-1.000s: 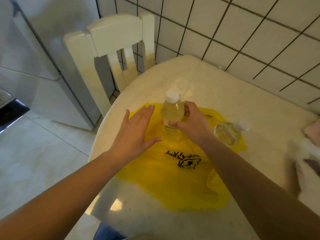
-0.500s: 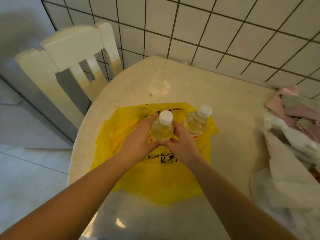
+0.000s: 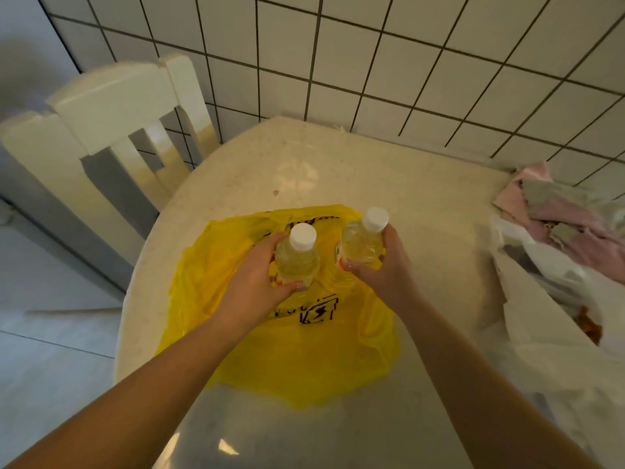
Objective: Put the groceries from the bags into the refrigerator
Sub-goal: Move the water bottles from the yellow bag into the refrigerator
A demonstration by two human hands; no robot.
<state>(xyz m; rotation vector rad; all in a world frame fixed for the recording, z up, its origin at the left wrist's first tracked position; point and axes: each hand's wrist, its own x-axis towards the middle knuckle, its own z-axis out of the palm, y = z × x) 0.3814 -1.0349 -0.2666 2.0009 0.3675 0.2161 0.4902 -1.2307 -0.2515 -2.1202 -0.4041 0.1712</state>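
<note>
**Two bottles held over the yellow bag**

While each bottle stands upright in its own hand, both sit just above the flattened yellow plastic bag [image 3: 280,346] on the pale round surface [image 3: 399,211]. The left bottle [image 3: 297,262] holds pale yellow liquid under a white cap, and the left hand [image 3: 257,282] has its grip wrapped around the body, fingertips showing at the lower front. The right bottle [image 3: 363,243], of the same kind, tilts slightly rightward; the right hand [image 3: 385,269] grips it from the right side and below. The two bottles are close but apart. Black print marks the bag just under the hands. Right of the bag lie white plastic bags [image 3: 548,292] with pinkish cloth [image 3: 568,211] behind them. A cream wooden chair [image 3: 115,106] stands at the far left against the tiled wall [image 3: 406,45].
</note>
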